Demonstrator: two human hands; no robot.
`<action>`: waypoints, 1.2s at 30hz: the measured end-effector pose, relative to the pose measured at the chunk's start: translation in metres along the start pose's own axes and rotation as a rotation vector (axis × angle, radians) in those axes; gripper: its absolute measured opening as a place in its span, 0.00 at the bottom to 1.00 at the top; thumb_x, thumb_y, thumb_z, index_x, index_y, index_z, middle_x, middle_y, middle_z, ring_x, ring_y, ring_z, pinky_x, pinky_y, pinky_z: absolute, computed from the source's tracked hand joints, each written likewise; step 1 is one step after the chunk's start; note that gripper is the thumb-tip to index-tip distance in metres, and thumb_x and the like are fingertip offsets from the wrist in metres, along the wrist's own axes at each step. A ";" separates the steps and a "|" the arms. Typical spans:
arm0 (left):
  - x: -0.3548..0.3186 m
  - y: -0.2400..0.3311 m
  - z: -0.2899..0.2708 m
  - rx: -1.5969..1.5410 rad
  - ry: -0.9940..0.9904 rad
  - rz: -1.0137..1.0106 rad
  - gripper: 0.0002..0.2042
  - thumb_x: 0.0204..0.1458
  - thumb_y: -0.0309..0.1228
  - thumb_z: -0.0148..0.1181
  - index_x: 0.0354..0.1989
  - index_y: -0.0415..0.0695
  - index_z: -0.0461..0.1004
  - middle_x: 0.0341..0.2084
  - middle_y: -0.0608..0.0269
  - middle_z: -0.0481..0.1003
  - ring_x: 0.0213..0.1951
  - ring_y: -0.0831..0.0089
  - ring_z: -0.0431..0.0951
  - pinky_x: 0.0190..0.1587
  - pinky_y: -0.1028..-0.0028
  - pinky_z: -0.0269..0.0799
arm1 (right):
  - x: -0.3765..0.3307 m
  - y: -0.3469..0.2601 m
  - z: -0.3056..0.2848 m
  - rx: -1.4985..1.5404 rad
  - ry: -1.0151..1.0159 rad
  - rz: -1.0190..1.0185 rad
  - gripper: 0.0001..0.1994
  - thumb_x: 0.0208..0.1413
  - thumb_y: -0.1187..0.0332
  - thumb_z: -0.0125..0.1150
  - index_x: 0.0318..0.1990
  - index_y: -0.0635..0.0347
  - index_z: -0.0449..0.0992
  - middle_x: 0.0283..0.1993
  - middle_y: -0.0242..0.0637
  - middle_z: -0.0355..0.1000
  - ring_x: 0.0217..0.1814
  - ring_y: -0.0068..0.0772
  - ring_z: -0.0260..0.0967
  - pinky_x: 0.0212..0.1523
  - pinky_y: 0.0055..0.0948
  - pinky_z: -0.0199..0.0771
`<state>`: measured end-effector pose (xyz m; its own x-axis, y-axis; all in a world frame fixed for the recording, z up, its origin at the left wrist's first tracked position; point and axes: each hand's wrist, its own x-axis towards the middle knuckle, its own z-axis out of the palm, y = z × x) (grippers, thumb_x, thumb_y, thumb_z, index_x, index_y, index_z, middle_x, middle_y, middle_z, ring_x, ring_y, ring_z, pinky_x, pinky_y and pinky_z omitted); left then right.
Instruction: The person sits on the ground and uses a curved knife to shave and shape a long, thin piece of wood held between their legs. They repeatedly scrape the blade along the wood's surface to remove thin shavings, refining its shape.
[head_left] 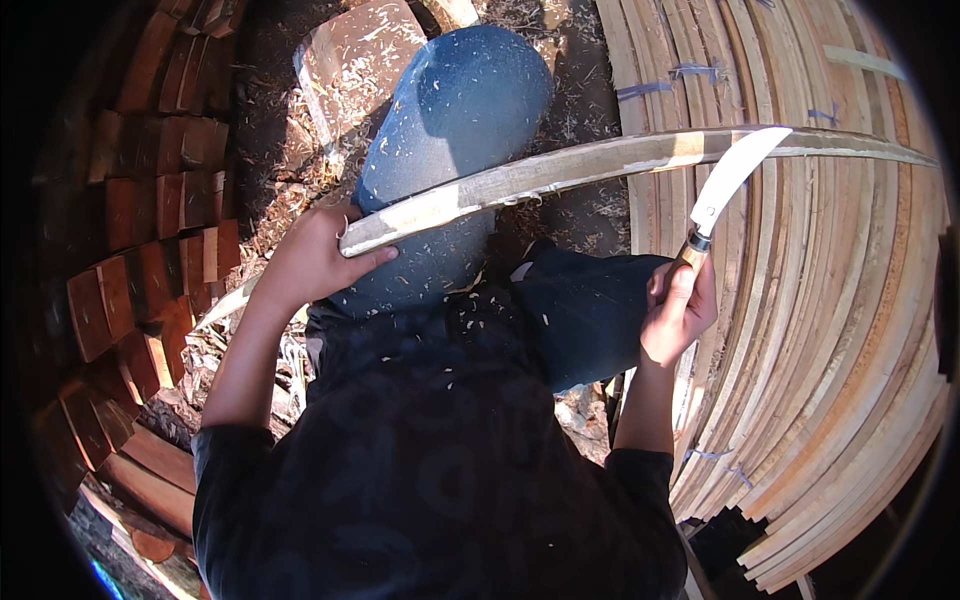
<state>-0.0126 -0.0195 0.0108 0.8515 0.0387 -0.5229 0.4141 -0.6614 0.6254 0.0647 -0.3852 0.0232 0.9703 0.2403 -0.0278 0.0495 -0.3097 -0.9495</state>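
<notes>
Head: wooden strip (550,178), curved knife (722,188)

I see little of the fingers of the left hand (315,250); the strip (560,178) mostly hides them. The right hand (682,308) covers the near part of the handle (692,254). Where the blade (735,178) overlaps the strip, I cannot tell whether they touch. On the right, the strip's tip runs into my dark rim. The far edge crops the planks (780,300), the near edge the shirt (430,450). On the left, blocks (150,210) fade into shadow.
</notes>
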 end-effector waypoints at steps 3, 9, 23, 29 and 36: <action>-0.003 0.007 0.003 0.075 0.015 -0.031 0.22 0.40 0.46 0.70 0.32 0.36 0.78 0.28 0.45 0.77 0.35 0.51 0.79 0.39 0.61 0.74 | -0.006 0.000 -0.004 -0.133 -0.090 -0.038 0.18 0.56 0.72 0.61 0.54 0.70 0.71 0.35 0.40 0.77 0.37 0.23 0.73 0.40 0.20 0.71; 0.001 0.013 -0.006 0.085 -0.015 -0.056 0.22 0.40 0.46 0.70 0.31 0.36 0.78 0.28 0.45 0.77 0.35 0.51 0.79 0.40 0.61 0.74 | -0.008 0.001 0.005 -0.064 -0.008 0.042 0.17 0.59 0.69 0.60 0.51 0.70 0.72 0.30 0.36 0.74 0.29 0.19 0.69 0.31 0.19 0.68; 0.000 0.004 0.004 0.015 -0.002 -0.041 0.23 0.39 0.46 0.71 0.31 0.35 0.78 0.28 0.45 0.77 0.34 0.51 0.79 0.39 0.62 0.73 | -0.002 0.001 0.008 -0.039 -0.103 -0.031 0.18 0.55 0.73 0.62 0.52 0.70 0.73 0.37 0.41 0.77 0.35 0.24 0.74 0.38 0.20 0.71; 0.001 0.000 0.000 -0.015 -0.012 -0.003 0.23 0.39 0.47 0.71 0.32 0.36 0.78 0.28 0.44 0.77 0.34 0.51 0.79 0.40 0.62 0.73 | -0.006 0.007 0.007 0.242 0.159 0.091 0.19 0.56 0.72 0.62 0.54 0.72 0.71 0.37 0.43 0.77 0.33 0.25 0.73 0.36 0.23 0.73; 0.002 -0.001 0.000 0.035 -0.019 -0.037 0.24 0.39 0.47 0.71 0.31 0.35 0.78 0.28 0.43 0.77 0.35 0.51 0.79 0.40 0.61 0.73 | -0.012 0.000 0.017 0.052 0.085 0.026 0.20 0.55 0.73 0.62 0.55 0.71 0.71 0.37 0.43 0.78 0.35 0.26 0.74 0.36 0.23 0.73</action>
<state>-0.0116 -0.0191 0.0092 0.8296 0.0494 -0.5561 0.4331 -0.6855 0.5852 0.0490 -0.3725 0.0186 0.9878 0.1528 -0.0284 0.0134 -0.2661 -0.9639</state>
